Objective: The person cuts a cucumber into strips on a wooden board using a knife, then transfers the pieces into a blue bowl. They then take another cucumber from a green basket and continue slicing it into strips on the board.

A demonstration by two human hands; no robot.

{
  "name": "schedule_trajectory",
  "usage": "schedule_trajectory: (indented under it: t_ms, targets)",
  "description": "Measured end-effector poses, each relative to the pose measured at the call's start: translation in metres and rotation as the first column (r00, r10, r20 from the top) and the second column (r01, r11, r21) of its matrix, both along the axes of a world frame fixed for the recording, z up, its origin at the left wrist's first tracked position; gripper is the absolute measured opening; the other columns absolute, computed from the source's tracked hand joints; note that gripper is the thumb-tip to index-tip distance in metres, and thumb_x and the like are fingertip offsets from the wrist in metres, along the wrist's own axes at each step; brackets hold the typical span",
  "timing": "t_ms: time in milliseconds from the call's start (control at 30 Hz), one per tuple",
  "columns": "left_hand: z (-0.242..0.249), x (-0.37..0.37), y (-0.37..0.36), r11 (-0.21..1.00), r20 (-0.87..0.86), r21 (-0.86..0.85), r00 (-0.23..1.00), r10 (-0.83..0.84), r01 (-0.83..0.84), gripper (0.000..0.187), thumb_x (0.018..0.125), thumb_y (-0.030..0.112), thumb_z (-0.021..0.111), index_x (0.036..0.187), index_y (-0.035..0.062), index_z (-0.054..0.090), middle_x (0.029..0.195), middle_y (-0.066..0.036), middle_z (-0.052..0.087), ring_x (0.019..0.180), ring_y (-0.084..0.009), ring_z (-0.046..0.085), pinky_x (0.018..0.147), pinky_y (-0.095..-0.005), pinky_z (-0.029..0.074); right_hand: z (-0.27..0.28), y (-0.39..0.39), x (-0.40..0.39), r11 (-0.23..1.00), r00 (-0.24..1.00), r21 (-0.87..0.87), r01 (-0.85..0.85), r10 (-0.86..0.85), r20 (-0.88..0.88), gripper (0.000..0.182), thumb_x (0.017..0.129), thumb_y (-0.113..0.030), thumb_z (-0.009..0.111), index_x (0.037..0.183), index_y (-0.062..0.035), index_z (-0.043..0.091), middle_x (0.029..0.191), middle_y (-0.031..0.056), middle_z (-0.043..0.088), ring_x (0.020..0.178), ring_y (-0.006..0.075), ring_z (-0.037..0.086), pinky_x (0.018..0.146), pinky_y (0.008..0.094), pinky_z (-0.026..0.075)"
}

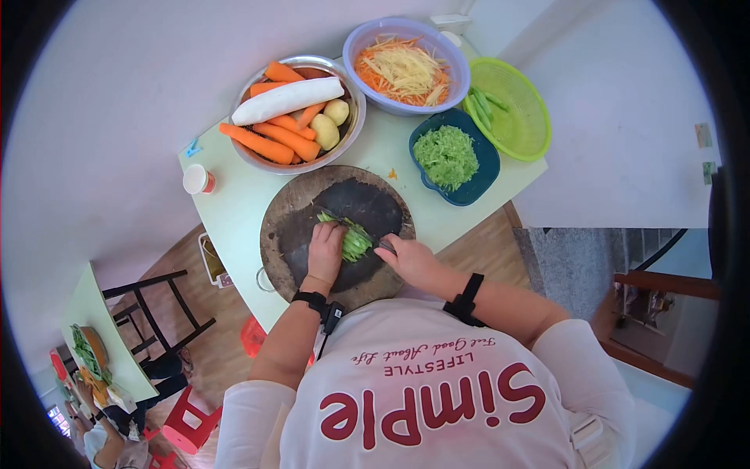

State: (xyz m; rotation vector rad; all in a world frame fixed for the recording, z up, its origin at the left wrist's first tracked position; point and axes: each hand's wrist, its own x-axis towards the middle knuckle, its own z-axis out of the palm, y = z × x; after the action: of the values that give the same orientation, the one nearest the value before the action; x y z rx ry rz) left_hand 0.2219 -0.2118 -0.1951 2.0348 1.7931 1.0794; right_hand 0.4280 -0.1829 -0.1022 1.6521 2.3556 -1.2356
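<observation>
On the round chopping board (293, 211), my left hand (326, 252) presses with bent fingers on a small pile of green vegetable pieces (356, 244). My right hand (412, 263) is wrapped round the handle of a knife (384, 245). The knife's blade lies over the green pieces, close to my left fingertips, and is seen edge-on. Some green pieces lie between my two hands on the dark, wet middle of the board.
Behind the board stand a metal bowl (357, 129) of carrots, potatoes and a white radish, a purple basin (461, 70) of shreds, a dark green bowl (486, 168) and a green basket (539, 117). A paper cup (198, 180) stands left. Another person (105, 438) is at a far-left table.
</observation>
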Motion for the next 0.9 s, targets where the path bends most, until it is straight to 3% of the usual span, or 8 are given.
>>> schedule_trajectory:
  t_ms: [67,167,267,900]
  targets:
    - [0.000,-0.001,0.001,1.000,0.020,0.002,1.000,-0.013,0.013,0.013,0.080,0.003,0.068,0.093,0.0038,0.066,0.099,-0.013,0.062,0.095,-0.0331,0.059,0.082,-0.0404,0.050,-0.018,0.005,0.007,0.996,0.990,0.038,0.076,-0.070,-0.125,0.038,0.098,-0.038,0.055,0.112,-0.0032,0.062,0.089,0.0237,0.068,0.082,0.0419,0.065,0.073,0.0464,0.051]
    - [0.003,-0.002,0.001,1.000,0.119,-0.019,0.993,-0.005,0.007,0.013,0.080,0.002,0.069,0.093,0.0037,0.065,0.099,-0.013,0.062,0.094,-0.0330,0.059,0.082,-0.0399,0.050,0.005,0.007,0.007,0.992,0.976,0.010,0.122,-0.118,-0.180,0.041,0.098,-0.043,0.051,0.107,-0.0039,0.060,0.083,0.0235,0.067,0.080,0.0430,0.065,0.071,0.0488,0.051]
    - [0.002,-0.003,-0.001,1.000,0.162,-0.003,0.987,-0.014,0.015,0.013,0.080,0.002,0.069,0.093,0.0036,0.065,0.098,-0.012,0.062,0.093,-0.0327,0.059,0.082,-0.0396,0.050,0.019,0.004,0.009,0.997,0.989,0.021,0.071,-0.068,-0.134,0.038,0.098,-0.038,0.055,0.114,-0.0042,0.062,0.091,0.0240,0.068,0.084,0.0422,0.065,0.075,0.0456,0.051]
    - [0.001,-0.003,0.000,0.999,0.044,0.029,0.998,-0.033,0.031,0.014,0.079,0.003,0.069,0.092,0.0053,0.064,0.097,-0.011,0.062,0.093,-0.0324,0.059,0.081,-0.0401,0.050,0.020,-0.001,0.001,1.000,0.998,-0.006,-0.008,0.007,-0.060,0.040,0.099,-0.040,0.052,0.107,-0.0025,0.061,0.086,0.0244,0.067,0.082,0.0442,0.063,0.072,0.0489,0.050]
